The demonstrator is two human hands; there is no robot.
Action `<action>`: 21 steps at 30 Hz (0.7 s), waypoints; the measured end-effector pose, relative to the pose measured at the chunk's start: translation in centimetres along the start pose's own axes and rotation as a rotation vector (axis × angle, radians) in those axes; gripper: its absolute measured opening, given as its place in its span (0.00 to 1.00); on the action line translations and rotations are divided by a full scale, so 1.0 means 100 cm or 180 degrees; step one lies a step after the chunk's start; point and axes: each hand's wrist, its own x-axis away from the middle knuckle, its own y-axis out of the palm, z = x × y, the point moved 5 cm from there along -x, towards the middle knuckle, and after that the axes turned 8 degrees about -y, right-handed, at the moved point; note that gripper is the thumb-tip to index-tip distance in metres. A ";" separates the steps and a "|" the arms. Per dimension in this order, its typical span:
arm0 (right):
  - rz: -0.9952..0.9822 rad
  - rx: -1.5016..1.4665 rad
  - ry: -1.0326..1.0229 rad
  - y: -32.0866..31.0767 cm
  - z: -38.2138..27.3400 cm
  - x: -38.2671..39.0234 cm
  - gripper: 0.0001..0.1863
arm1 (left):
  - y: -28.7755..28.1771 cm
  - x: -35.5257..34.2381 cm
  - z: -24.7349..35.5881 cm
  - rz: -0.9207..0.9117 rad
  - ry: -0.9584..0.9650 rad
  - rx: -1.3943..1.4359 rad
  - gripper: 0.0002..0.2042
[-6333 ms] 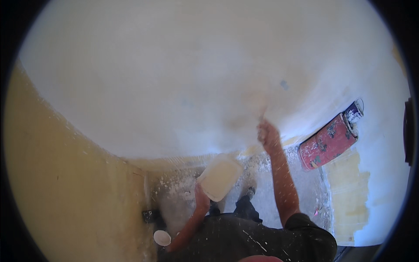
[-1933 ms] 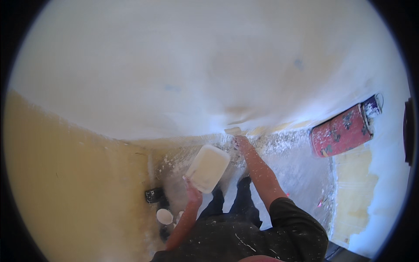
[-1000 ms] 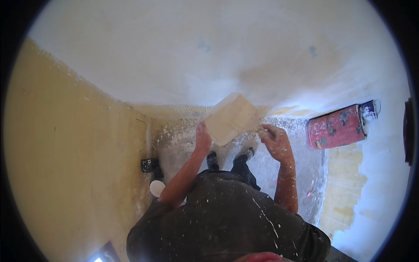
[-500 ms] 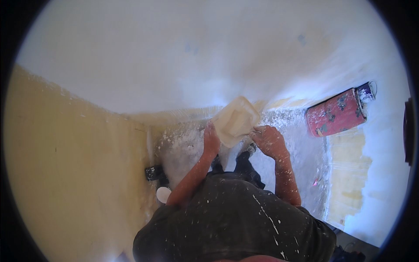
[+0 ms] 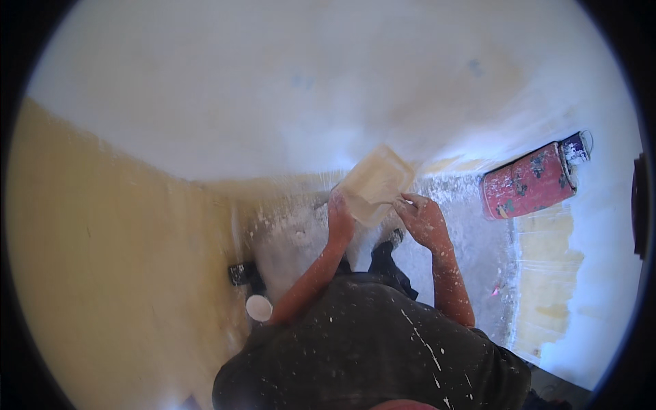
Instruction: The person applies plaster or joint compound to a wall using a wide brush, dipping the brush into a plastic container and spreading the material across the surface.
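Note:
A shallow, cream-coloured rectangular tub (image 5: 385,152) is tilted in front of me, with a pale, paste-like layer inside. My left hand (image 5: 340,220) grips its left side, fingers mostly hidden behind it. At the tub's right side, my right hand (image 5: 425,222) is closed in a pinch, its fingertips over the inside near the rim. Whatever thin thing those fingertips hold, if anything, is too small to make out. White specks dot my right hand and forearm.
Ahead rises a wall (image 5: 307,89) with a whitish coat; a yellow wall (image 5: 116,253) stands left. A red drum (image 5: 526,183) with a white-smeared dark container (image 5: 574,149) stands at the right. A white round object (image 5: 259,308) and a black object (image 5: 238,273) are at lower left.
The tub has shifted slightly up and right, and its tilt has changed. My right fingertips have moved a little farther over its inside. My left hand still holds it.

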 end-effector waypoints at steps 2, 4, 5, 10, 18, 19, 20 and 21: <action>0.0157 0.0130 -0.0263 -0.008 0.001 0.000 0.23 | -0.005 -0.005 -0.011 0.0041 0.0164 -0.0129 0.22; 0.0230 0.0106 -0.0438 -0.014 -0.008 -0.008 0.23 | -0.023 -0.027 -0.049 0.0119 0.0309 -0.0053 0.24; 0.0250 0.0001 -0.0395 -0.019 -0.011 -0.007 0.24 | -0.023 -0.029 -0.042 0.0101 0.0244 0.0147 0.24; 0.0472 -0.0238 -0.0481 -0.015 -0.009 -0.009 0.23 | -0.030 -0.022 -0.025 0.0212 -0.0762 0.1207 0.24; 0.0536 -0.1951 -0.0022 0.001 -0.014 -0.026 0.19 | -0.049 -0.029 -0.030 0.0051 -0.0411 0.1408 0.29; 0.0620 -0.2161 -0.0162 -0.004 -0.026 -0.034 0.19 | -0.049 -0.031 -0.029 0.0022 -0.0374 0.1407 0.29; 0.0690 -0.2361 -0.0268 -0.010 -0.038 -0.043 0.19 | -0.050 -0.029 -0.028 0.0107 -0.0488 0.1368 0.29; 0.0764 -0.2560 -0.0374 -0.018 -0.050 -0.052 0.19 | -0.051 -0.028 -0.026 0.0188 -0.0602 0.1329 0.29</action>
